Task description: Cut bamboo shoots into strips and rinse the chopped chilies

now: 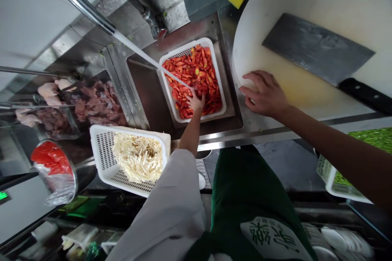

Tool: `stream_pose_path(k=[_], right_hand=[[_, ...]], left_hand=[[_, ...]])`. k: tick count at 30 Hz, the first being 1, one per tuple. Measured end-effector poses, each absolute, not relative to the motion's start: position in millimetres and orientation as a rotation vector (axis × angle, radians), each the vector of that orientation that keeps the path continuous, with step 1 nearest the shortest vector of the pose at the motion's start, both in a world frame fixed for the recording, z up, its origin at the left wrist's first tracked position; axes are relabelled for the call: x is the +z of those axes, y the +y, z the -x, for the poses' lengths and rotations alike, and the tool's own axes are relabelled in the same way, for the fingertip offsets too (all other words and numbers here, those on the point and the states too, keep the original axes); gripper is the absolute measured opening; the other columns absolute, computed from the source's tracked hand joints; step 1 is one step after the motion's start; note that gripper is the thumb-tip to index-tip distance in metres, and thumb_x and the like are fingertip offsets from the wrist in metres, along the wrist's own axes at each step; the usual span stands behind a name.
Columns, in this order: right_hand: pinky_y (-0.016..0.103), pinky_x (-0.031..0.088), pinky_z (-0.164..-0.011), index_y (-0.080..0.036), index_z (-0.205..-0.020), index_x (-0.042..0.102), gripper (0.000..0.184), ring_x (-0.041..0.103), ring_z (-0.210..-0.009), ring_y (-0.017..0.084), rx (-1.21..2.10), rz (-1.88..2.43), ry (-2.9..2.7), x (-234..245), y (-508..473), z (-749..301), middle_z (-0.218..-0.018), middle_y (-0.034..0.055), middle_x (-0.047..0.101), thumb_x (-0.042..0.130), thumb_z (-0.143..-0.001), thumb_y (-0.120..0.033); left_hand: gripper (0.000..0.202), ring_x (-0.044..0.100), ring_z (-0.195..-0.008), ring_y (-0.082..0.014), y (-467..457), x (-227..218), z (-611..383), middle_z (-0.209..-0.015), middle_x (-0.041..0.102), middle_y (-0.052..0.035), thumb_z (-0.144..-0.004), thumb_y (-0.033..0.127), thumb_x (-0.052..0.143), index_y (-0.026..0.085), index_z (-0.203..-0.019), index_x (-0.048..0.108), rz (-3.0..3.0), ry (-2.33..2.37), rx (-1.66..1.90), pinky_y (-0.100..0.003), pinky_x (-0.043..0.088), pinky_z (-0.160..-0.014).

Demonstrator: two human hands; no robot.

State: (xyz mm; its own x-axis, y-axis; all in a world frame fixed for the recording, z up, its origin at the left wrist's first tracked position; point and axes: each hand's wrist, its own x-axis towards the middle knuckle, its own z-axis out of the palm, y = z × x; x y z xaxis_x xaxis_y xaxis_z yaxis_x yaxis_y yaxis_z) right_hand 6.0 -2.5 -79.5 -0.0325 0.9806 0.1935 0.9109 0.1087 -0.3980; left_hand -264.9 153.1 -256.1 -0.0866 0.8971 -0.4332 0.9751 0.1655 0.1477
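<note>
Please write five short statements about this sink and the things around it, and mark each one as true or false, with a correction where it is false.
1. The left hand is among the red peppers. True.
2. The right hand grips the cleaver. False: it is at the edge of the round white board, apart from the cleaver.
3. Water runs from the tap onto the peppers. True.
4. The basket of pale shreds stands inside the sink. False: it is outside the sink.
5. The cleaver has a black handle. True.
</note>
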Motion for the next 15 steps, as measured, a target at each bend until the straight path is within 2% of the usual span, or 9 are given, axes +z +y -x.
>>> stream_pose_path(k=[3,6,8,10,13,15], right_hand=[[0.063,0.044,-0.115,-0.026,-0.123,0.076,0.036,0.047,-0.142,0.039,0.228,1.862,-1.996,-78.2,-3.3,-6.1,-0.152,0.0093,0.058,0.064,-0.089,-0.020],[0.058,0.045,-0.115,-0.025,-0.120,0.075,0.033,0.047,-0.143,0.037,0.180,1.877,-2.027,-76.3,-3.8,-6.1,-0.152,0.0100,0.058,0.064,-0.090,-0.018],[0.054,0.046,-0.116,-0.024,-0.118,0.075,0.029,0.047,-0.143,0.035,0.124,1.879,-2.050,-75.2,-4.0,-5.9,-0.151,0.0116,0.058,0.063,-0.092,-0.016],[0.053,0.046,-0.117,-0.022,-0.116,0.075,0.027,0.048,-0.143,0.035,0.090,1.857,-2.052,-74.5,-3.8,-5.3,-0.151,0.0132,0.059,0.063,-0.093,-0.015],[0.053,0.046,-0.118,-0.020,-0.115,0.075,0.027,0.049,-0.142,0.036,0.062,1.801,-2.023,-74.6,-3.1,-4.0,-0.150,0.0144,0.059,0.064,-0.091,-0.014],[0.054,0.047,-0.117,-0.020,-0.115,0.075,0.026,0.050,-0.141,0.035,0.043,1.789,-2.009,-74.3,-2.4,-3.2,-0.148,0.0136,0.059,0.064,-0.092,-0.015]], left_hand=[[0.080,0.056,-0.145,-0.0482,141.1,-258.5,268.6,-0.172,0.036,-0.0230,-0.100,0.058,0.064,0.032,-0.172,0.040,-1.898,1.896,-0.191,-0.065,0.048,-0.117],[0.068,0.067,-0.134,-0.0402,146.7,-259.9,285.1,-0.170,0.040,-0.0206,-0.102,0.044,0.066,0.029,-0.166,0.050,-1.882,1.780,-0.096,-0.055,0.054,-0.114],[0.062,0.070,-0.132,-0.0348,161.7,-261.5,296.6,-0.164,0.051,-0.0204,-0.099,0.035,0.070,0.022,-0.159,0.059,-1.863,1.689,0.010,-0.046,0.054,-0.116],[0.053,0.069,-0.134,-0.0314,184.5,-262.9,304.6,-0.149,0.066,-0.0199,-0.096,0.028,0.073,0.016,-0.147,0.068,-1.872,1.583,0.142,-0.041,0.050,-0.121],[0.033,0.073,-0.128,-0.0274,227.2,-262.9,305.3,-0.127,0.079,-0.0154,-0.096,0.027,0.070,0.015,-0.126,0.078,-1.851,1.413,0.239,-0.039,0.053,-0.119],[0.026,0.074,-0.124,-0.0281,256.8,-261.6,296.8,-0.120,0.081,-0.0128,-0.096,0.031,0.070,0.018,-0.116,0.081,-1.862,1.370,0.209,-0.043,0.056,-0.116]])
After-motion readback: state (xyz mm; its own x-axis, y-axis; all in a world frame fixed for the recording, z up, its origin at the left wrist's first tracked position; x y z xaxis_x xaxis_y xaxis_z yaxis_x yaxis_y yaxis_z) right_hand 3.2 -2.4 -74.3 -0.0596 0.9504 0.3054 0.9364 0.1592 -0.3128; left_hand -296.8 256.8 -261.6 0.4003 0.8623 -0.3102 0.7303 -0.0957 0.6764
